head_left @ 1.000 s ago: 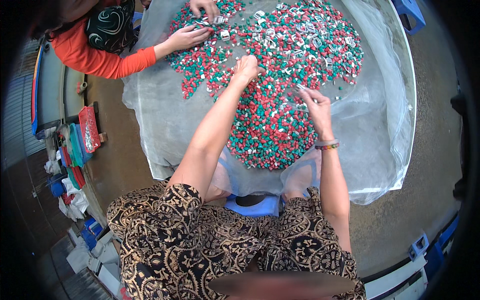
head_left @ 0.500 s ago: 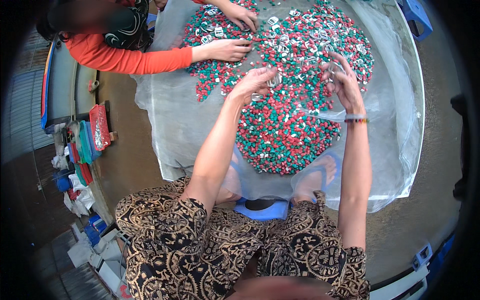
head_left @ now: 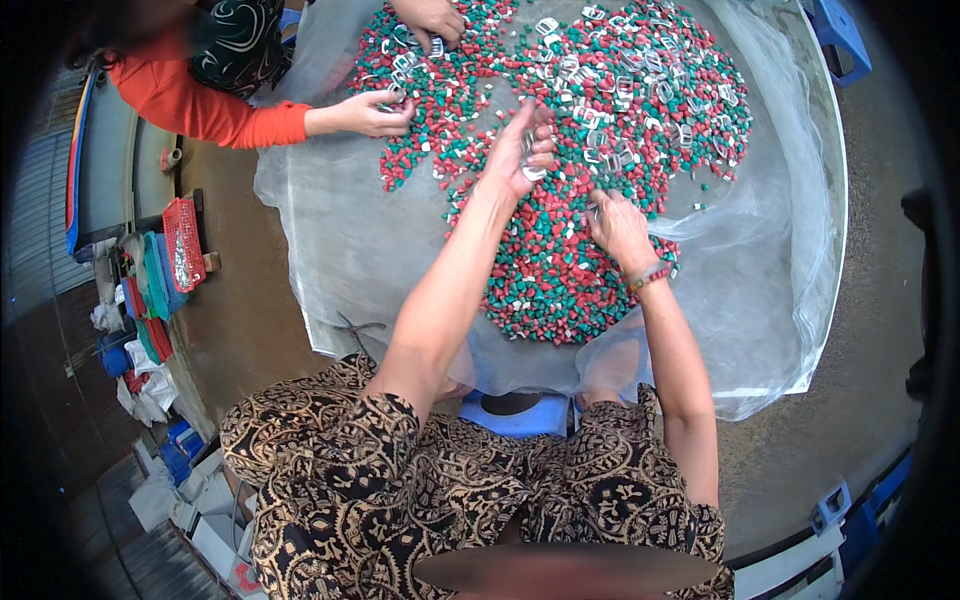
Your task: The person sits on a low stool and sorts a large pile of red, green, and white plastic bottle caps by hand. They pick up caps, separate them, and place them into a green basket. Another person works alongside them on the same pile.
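A heap of small red, green and white chips [head_left: 560,290] lies on a sheer mesh sheet, with silvery slide buckles [head_left: 625,90] scattered through its far part. My left hand [head_left: 520,155] is held over the middle of the heap, fingers curled around a few metal buckles [head_left: 533,172]. To its right, my right hand [head_left: 622,232] reaches down to the heap with fingertips bent together among the chips. Something greyish shows at those fingertips, too small to make out.
Across at the far left, a person in an orange sleeve [head_left: 200,110] works the same heap, one hand [head_left: 375,113] holding a buckle. The mesh sheet [head_left: 740,270] covers a pale board. A red basket [head_left: 182,245] stands at left; a blue stool [head_left: 842,45] is at far right.
My right hand has moved down and left to the heap. My left hand has shifted slightly up, still holding buckles. The other person's hands have drawn back leftward.
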Demonstrator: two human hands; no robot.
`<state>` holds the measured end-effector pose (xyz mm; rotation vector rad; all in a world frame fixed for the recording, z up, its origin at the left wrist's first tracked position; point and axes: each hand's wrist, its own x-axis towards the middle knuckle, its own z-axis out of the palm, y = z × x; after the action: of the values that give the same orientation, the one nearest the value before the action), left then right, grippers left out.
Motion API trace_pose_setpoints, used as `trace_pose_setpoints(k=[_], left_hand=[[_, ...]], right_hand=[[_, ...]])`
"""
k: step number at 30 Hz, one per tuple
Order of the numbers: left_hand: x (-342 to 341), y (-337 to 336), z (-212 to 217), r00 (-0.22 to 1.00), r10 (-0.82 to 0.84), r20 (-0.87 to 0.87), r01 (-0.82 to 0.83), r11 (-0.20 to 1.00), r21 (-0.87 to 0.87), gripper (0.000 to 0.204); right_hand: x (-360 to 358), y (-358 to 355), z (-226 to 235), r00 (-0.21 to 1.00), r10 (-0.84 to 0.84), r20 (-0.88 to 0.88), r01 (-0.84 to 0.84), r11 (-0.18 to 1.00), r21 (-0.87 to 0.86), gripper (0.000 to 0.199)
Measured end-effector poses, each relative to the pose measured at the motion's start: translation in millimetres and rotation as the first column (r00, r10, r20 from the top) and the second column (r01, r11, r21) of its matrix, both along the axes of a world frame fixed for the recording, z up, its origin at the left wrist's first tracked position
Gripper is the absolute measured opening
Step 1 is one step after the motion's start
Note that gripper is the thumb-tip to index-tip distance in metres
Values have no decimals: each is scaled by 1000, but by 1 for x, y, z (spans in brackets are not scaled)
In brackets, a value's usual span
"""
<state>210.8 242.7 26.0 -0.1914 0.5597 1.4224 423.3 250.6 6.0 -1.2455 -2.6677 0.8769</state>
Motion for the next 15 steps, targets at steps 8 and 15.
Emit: trace_pose_setpoints(k=[8, 15], left_hand=[[48, 71, -5, -829, -141, -542, 136, 888, -439, 36], [63, 13, 1, -755, -224, -616, 380, 616, -690, 25]], right_hand=[[23, 6, 46, 952, -289, -103, 283, 957, -71, 31], [54, 21, 47, 772, -559, -304, 335, 763, -553, 26]])
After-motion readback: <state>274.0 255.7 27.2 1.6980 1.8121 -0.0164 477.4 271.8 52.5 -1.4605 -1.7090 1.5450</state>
